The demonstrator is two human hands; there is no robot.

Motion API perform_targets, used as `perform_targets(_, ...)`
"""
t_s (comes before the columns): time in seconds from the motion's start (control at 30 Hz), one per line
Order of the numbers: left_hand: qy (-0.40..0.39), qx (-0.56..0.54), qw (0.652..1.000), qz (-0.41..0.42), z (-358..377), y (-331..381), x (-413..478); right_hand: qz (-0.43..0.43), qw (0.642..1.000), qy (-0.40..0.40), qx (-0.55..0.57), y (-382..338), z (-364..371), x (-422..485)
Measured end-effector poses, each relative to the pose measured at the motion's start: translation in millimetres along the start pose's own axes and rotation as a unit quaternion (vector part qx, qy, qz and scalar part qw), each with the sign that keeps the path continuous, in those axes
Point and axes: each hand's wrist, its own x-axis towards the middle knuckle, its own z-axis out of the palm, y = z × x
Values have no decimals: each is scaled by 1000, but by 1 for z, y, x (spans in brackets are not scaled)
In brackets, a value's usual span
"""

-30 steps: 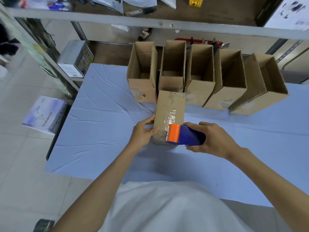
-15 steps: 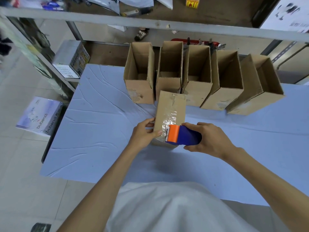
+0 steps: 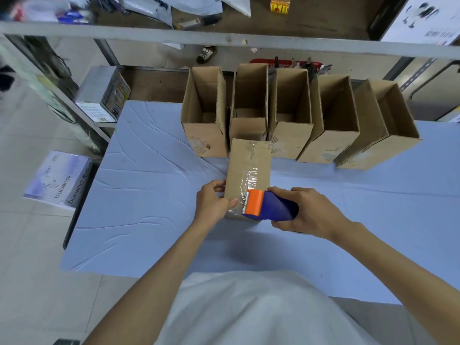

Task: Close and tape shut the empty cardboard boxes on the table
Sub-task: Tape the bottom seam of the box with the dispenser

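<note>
Both as before: left hand (image 3: 212, 201) round closed box (image 3: 249, 168), right hand (image 3: 308, 210) round tape dispenser (image 3: 271, 207).

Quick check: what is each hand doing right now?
Left hand: holding the closed box at its near left corner.
Right hand: holding the tape dispenser against that box.

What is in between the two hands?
In the head view, the near end of the closed box, held by the left hand, and the tape dispenser that the right hand grips.
</note>
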Motion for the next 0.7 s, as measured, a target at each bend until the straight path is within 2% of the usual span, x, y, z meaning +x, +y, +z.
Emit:
perform_targets(0.27, -4, -16, 1000, -8, -1, 1, 1, 34, 999, 7, -15, 37, -17, -36)
perform_targets(0.47, 4, -27, 1000, -8, 1, 3, -4, 22, 1000, 0, -8, 42, -15, -43)
perform_targets(0.7, 5, -16, 1000, -7, 0, 4, -2, 52, 997, -7, -48, 52, -19, -52)
